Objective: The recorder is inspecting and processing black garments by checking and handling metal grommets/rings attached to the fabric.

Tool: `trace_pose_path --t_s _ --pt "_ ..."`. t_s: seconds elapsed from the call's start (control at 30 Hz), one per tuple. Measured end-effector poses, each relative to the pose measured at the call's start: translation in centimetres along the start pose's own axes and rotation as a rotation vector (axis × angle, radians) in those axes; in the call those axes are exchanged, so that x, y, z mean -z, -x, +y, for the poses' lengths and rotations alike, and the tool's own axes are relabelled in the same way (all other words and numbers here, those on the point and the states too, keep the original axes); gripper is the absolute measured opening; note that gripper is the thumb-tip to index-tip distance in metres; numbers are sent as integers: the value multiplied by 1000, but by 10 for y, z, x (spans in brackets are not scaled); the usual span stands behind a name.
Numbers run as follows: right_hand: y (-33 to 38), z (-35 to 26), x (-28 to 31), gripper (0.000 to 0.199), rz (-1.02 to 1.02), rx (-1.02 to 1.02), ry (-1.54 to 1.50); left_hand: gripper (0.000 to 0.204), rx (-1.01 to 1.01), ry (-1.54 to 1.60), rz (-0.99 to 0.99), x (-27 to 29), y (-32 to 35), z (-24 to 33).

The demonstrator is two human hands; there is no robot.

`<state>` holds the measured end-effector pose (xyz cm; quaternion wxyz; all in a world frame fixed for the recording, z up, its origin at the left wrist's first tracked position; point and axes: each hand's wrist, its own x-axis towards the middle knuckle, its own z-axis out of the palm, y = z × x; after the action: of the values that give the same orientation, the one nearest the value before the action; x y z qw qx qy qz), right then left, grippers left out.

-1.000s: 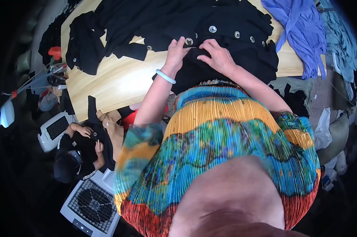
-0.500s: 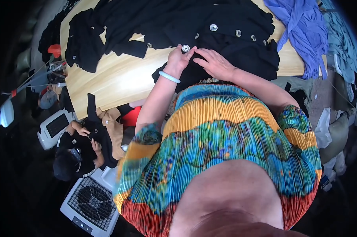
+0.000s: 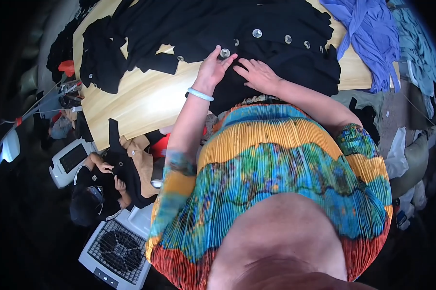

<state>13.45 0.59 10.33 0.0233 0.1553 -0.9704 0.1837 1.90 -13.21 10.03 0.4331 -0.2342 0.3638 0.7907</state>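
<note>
A black knit garment (image 3: 198,29) with large shiny buttons lies spread over the wooden table. My left hand (image 3: 211,71), a pale bangle (image 3: 200,94) on its wrist, is at the garment's near edge with the palm turned up. Its fingers are spread, and a round button (image 3: 225,52) shows in the gap between them; whether they touch it I cannot tell. Just to the right, my right hand (image 3: 260,77) rests palm down on the black cloth, fingers stretched and slightly bent. Another button (image 3: 257,33) lies farther up the cloth.
Bare wood of the table (image 3: 136,96) shows on the left. A purple garment (image 3: 360,34) hangs over its right end, beside blue-green cloth (image 3: 416,53). At lower left a person (image 3: 85,203) handles dark cloth near a fan unit (image 3: 119,244). A white bag (image 3: 396,154) is at right.
My left hand has opened wider and shifted slightly up and left, and the button beside it sits a little farther up. My right hand's fingers have drawn slightly away from the left hand.
</note>
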Motion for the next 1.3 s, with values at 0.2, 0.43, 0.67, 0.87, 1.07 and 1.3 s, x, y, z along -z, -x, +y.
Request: trace_pose_path --t_s 0.2,0.43,0.67,0.87,1.07,1.3 --pt "-15 0 18 33 47 -90 -106 17 -40 -55 -15 1 -2 12" --pt "-26 2 31 24 294 -39 -150 17 -69 -127 -96 -5 2 27" --pt "-28 -7 36 25 16 -254 -318 17 -65 -215 -150 -12 9 33" --pt "-28 4 38 21 -13 -269 -368 16 -72 -299 -189 -10 8 29" --pt "-30 -9 59 22 163 -312 -588 19 -124 -467 -130 -13 10 16" --pt "-29 -10 61 22 87 -413 -541 19 -144 -450 -119 -16 16 7"
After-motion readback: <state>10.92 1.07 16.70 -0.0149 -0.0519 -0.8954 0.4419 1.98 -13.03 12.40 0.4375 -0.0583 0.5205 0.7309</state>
